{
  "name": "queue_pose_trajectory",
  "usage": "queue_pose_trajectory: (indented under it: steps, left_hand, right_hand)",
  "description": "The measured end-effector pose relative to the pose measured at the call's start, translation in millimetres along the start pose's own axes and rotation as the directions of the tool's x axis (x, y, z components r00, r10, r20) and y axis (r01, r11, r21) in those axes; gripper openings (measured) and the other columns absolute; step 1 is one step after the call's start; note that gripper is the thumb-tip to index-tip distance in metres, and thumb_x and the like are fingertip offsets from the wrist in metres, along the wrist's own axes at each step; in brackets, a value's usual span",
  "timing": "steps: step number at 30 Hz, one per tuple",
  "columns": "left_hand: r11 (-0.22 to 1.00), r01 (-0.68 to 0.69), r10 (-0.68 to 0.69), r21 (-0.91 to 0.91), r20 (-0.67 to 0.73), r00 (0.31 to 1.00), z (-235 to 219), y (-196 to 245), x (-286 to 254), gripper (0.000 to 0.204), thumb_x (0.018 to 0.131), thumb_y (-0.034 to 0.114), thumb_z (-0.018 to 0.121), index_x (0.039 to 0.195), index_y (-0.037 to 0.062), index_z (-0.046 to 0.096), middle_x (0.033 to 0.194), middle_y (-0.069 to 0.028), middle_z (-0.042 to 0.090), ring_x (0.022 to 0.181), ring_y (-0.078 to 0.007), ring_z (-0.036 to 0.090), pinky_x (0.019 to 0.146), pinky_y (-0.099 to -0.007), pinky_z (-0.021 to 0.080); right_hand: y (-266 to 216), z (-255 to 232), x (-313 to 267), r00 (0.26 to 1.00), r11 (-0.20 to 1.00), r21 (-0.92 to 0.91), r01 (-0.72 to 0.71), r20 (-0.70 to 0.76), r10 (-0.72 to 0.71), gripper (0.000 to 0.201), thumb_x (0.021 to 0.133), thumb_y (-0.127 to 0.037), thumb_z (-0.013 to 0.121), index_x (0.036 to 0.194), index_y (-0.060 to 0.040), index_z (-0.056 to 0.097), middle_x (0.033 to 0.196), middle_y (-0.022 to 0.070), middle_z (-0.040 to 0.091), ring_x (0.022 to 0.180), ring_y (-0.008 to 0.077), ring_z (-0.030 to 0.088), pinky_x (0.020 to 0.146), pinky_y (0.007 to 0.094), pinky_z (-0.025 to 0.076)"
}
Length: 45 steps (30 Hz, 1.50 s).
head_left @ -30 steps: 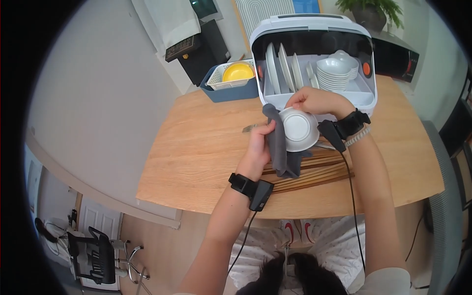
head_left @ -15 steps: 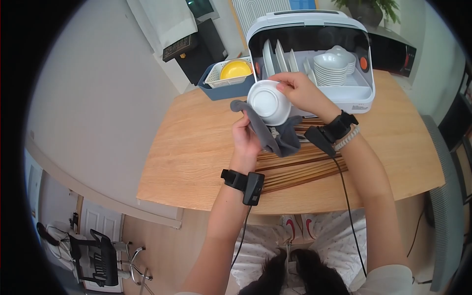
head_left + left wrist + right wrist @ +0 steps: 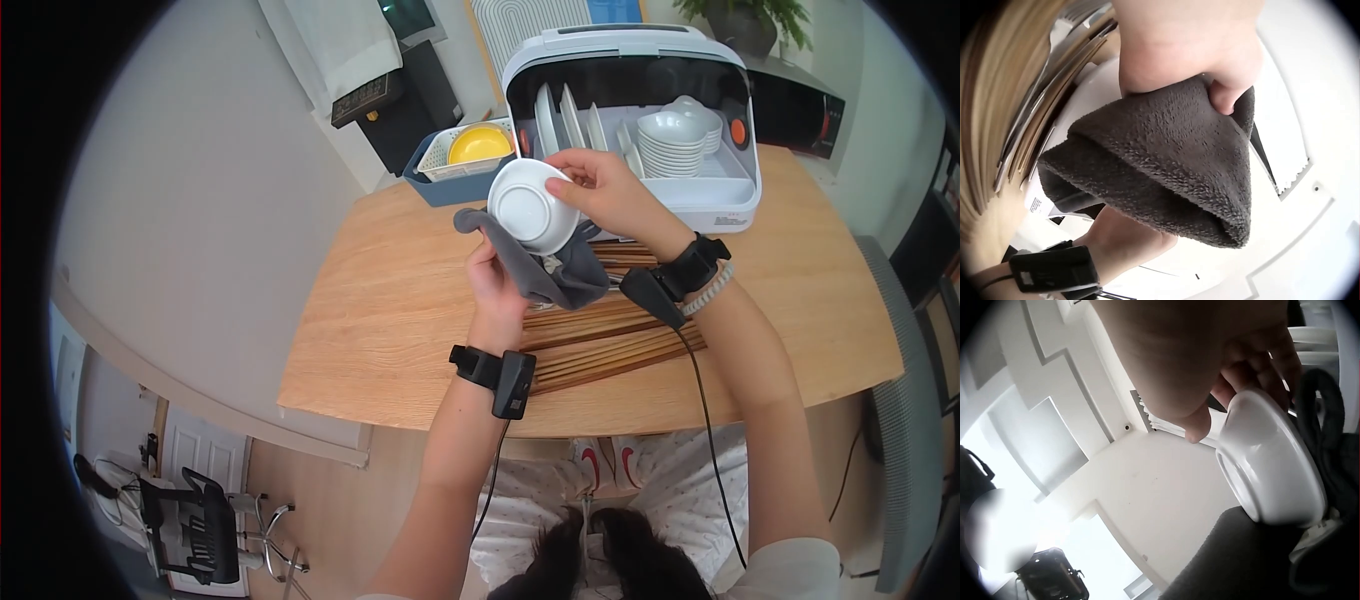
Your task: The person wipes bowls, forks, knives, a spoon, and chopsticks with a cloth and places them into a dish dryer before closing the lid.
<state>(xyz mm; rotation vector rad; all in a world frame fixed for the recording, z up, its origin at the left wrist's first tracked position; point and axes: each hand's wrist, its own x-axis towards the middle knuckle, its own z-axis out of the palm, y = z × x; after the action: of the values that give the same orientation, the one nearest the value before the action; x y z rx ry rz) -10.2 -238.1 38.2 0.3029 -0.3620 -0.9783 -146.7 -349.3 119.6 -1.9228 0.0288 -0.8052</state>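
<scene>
A small white bowl [image 3: 528,208] is tilted with its footed underside facing me. My right hand [image 3: 610,195] holds it by the rim, thumb on the outside near the base. Below it, my left hand [image 3: 494,282] grips a grey cloth [image 3: 545,272], which wraps along the bowl's lower left side. The cloth [image 3: 1166,156] fills the left wrist view, folded and fuzzy, with the left thumb pressing on it. In the right wrist view the bowl [image 3: 1266,462] stands against the cloth's dark folds. Most left fingers are hidden behind the cloth.
A white dish cabinet [image 3: 735,215] with upright plates [image 3: 546,120] and stacked bowls [image 3: 670,150] stands at the back. Left of it, a blue bin [image 3: 450,188] holds a white basket and a yellow bowl [image 3: 480,143]. Chopsticks [image 3: 620,345] and a fork [image 3: 1059,34] lie on the table.
Both hands have moved left with the bowl and cloth, away from the cabinet's front. The bowl has risen a little and turned, and the right thumb now lies on its outside.
</scene>
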Motion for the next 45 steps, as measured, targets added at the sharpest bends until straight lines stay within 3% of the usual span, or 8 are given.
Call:
queue_pose_trajectory:
  steps: [9, 15, 19, 26, 28, 35, 40, 45]
  left_hand:
    - [0.840, 0.042, -0.102, 0.541, 0.083, 0.991, 17, -6, -10, 0.022, 0.087, 0.021, 0.050, 0.102, 0.0057, 0.051, 0.095, -0.0066, 0.057, 0.086, -0.0210, 0.055, 0.079, -0.0355, 0.044]
    - [0.964, 0.107, -0.089, 0.245, -0.082, 0.993, 18, -11, -11, 0.026, 0.087, 0.018, 0.047, 0.108, 0.0024, 0.050, 0.106, -0.0115, 0.056, 0.097, -0.0252, 0.054, 0.086, -0.0393, 0.043]
    - [0.995, 0.080, -0.078, 0.054, -0.035, 0.996, -12, -5, 8, 0.024, 0.089, 0.019, 0.045, 0.111, 0.0113, 0.049, 0.113, -0.0052, 0.054, 0.106, -0.0218, 0.050, 0.093, -0.0394, 0.039]
    - [0.986, 0.117, -0.114, 0.117, -0.028, 0.993, 11, -1, -6, 0.023, 0.086, 0.016, 0.047, 0.107, 0.0075, 0.052, 0.106, -0.0077, 0.057, 0.100, -0.0214, 0.053, 0.088, -0.0369, 0.041]
    - [0.881, 0.184, -0.247, 0.435, 0.091, 0.965, 24, -4, -17, 0.024, 0.084, 0.018, 0.050, 0.104, 0.0034, 0.053, 0.100, -0.0095, 0.059, 0.093, -0.0219, 0.056, 0.082, -0.0352, 0.044]
    - [0.954, 0.166, -0.170, 0.250, -0.006, 0.985, 18, -12, -14, 0.026, 0.086, 0.022, 0.050, 0.105, 0.0039, 0.051, 0.099, -0.0080, 0.059, 0.091, -0.0217, 0.057, 0.080, -0.0366, 0.046]
    - [0.996, 0.081, -0.080, 0.044, -0.040, 0.996, 1, -2, -1, 0.027, 0.089, 0.018, 0.043, 0.113, 0.0064, 0.048, 0.109, -0.0090, 0.056, 0.104, -0.0240, 0.051, 0.091, -0.0412, 0.041]
    - [0.951, 0.188, -0.189, 0.245, -0.023, 0.982, 9, -6, -6, 0.027, 0.087, 0.021, 0.047, 0.108, 0.0046, 0.052, 0.102, -0.0084, 0.057, 0.093, -0.0219, 0.055, 0.084, -0.0359, 0.044]
  right_hand:
    - [-16, -21, -6, 0.972, 0.933, -0.359, 0.009, 0.221, 0.076, 0.021, 0.080, -0.003, 0.056, 0.099, 0.0049, 0.059, 0.087, 0.0104, 0.064, 0.082, 0.0158, 0.058, 0.075, 0.0263, 0.045]
    - [-33, -23, -6, 0.975, 0.876, -0.465, -0.128, 0.105, 0.198, 0.026, 0.079, -0.017, 0.062, 0.095, 0.0029, 0.062, 0.085, 0.0167, 0.064, 0.076, 0.0191, 0.061, 0.070, 0.0294, 0.047]
    - [-15, -14, -4, 0.990, 0.983, -0.143, -0.112, 0.066, 0.122, 0.026, 0.083, -0.016, 0.058, 0.099, 0.0047, 0.059, 0.088, 0.0125, 0.064, 0.080, 0.0143, 0.059, 0.071, 0.0266, 0.046]
    - [-3, -17, 0, 0.985, 0.981, -0.122, -0.150, 0.065, 0.158, 0.020, 0.083, -0.004, 0.051, 0.100, 0.0046, 0.059, 0.092, 0.0079, 0.063, 0.084, 0.0121, 0.057, 0.076, 0.0248, 0.045]
    - [-9, -24, -1, 0.967, 0.966, -0.185, -0.178, 0.147, 0.206, 0.020, 0.082, -0.002, 0.051, 0.097, 0.0040, 0.061, 0.090, 0.0070, 0.064, 0.084, 0.0122, 0.057, 0.076, 0.0247, 0.045]
    - [-30, -30, -7, 0.951, 0.922, -0.284, -0.264, 0.081, 0.297, 0.020, 0.084, -0.014, 0.056, 0.097, 0.0012, 0.061, 0.078, 0.0013, 0.062, 0.066, 0.0073, 0.054, 0.059, 0.0201, 0.043]
    - [-23, -24, -10, 0.945, 0.951, 0.034, -0.306, 0.131, 0.300, 0.022, 0.087, -0.019, 0.053, 0.096, 0.0002, 0.060, 0.075, -0.0010, 0.059, 0.062, 0.0049, 0.051, 0.052, 0.0202, 0.040]
    - [-11, -33, -4, 0.956, 0.956, -0.064, -0.285, 0.055, 0.288, 0.019, 0.086, -0.014, 0.051, 0.095, -0.0004, 0.061, 0.075, 0.0006, 0.060, 0.066, 0.0066, 0.053, 0.056, 0.0214, 0.043]
